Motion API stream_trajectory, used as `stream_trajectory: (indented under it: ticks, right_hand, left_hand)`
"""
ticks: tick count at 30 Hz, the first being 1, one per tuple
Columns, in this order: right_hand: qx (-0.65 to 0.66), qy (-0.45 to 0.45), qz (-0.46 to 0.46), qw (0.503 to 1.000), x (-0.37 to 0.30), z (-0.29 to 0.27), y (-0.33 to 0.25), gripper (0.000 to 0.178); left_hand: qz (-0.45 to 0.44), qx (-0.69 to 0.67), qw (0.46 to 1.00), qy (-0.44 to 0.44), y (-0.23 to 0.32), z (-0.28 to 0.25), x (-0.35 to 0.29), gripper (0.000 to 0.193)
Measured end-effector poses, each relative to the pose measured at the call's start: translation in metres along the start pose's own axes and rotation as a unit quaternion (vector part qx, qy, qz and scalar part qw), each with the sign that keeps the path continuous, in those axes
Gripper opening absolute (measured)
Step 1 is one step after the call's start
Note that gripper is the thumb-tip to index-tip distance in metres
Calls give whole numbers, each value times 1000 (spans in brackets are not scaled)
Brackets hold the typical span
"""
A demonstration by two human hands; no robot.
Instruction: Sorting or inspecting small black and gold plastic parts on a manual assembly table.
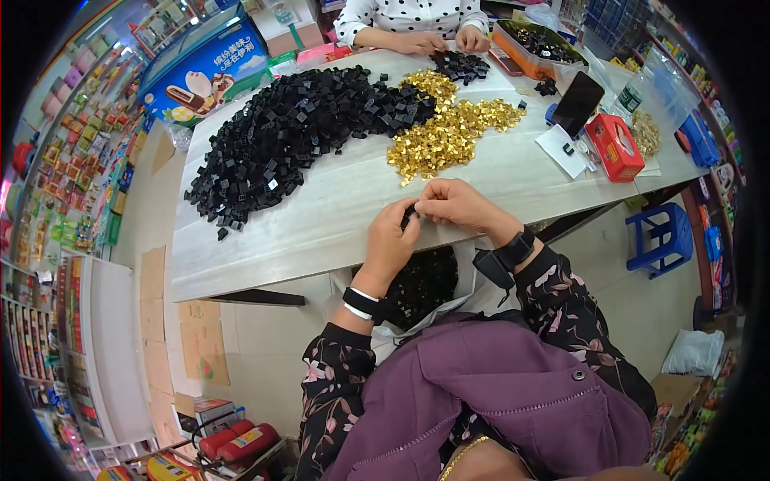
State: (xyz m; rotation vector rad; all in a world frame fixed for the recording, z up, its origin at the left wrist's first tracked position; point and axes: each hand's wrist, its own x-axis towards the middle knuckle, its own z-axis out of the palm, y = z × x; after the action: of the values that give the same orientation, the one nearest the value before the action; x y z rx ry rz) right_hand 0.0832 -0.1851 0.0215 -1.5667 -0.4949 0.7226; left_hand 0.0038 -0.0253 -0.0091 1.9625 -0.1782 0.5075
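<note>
My left hand (391, 240) is closed around a small black plastic piece (409, 215), just above the table's near edge. Thumb and fingertips of my right hand (455, 205) pinch together right beside that piece; whatever sits between them is too small to make out. Beyond my hands, small shiny gold pieces (437, 144) lie in a loose heap. A much larger mound of black square pieces (277, 132) spreads across the left and middle of the table. Below the edge, in front of my lap, an open white bag (465, 276) holds many dark pieces.
Across the pale table (257, 256), another person's hands (449, 42) work at a small black pile (461, 67). To the right stand an orange-rimmed box (537, 44), a propped phone (577, 104) and a red tissue box (615, 148). A blue stool (662, 239) stands right of the table.
</note>
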Motion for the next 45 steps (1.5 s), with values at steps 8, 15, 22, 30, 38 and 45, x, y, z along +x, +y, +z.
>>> stream_trajectory:
  ticks: [8,15,22,30,38,45]
  right_hand:
    - [29,-8,25,999,20,2,-6,20]
    - [-373,159,-158,900,34,12,7,20]
    - [-342,162,-177,909,26,1,16,19]
    - [93,47,-37,994,0,10,-10,14]
    - [91,43,3,995,-4,7,-1,18]
    - [94,40,-8,995,-7,4,2,19]
  left_hand:
    - [-123,-195,972,38,3,-6,1,17]
    - [-186,-313,927,92,-2,-12,7,22]
    - [-152,-261,950,75,6,-7,7,27]
    - [-97,-175,980,-3,11,-4,5,24]
    - [-103,-162,981,-23,11,-3,-1,23]
    - [-113,-166,980,-7,9,-1,-1,21]
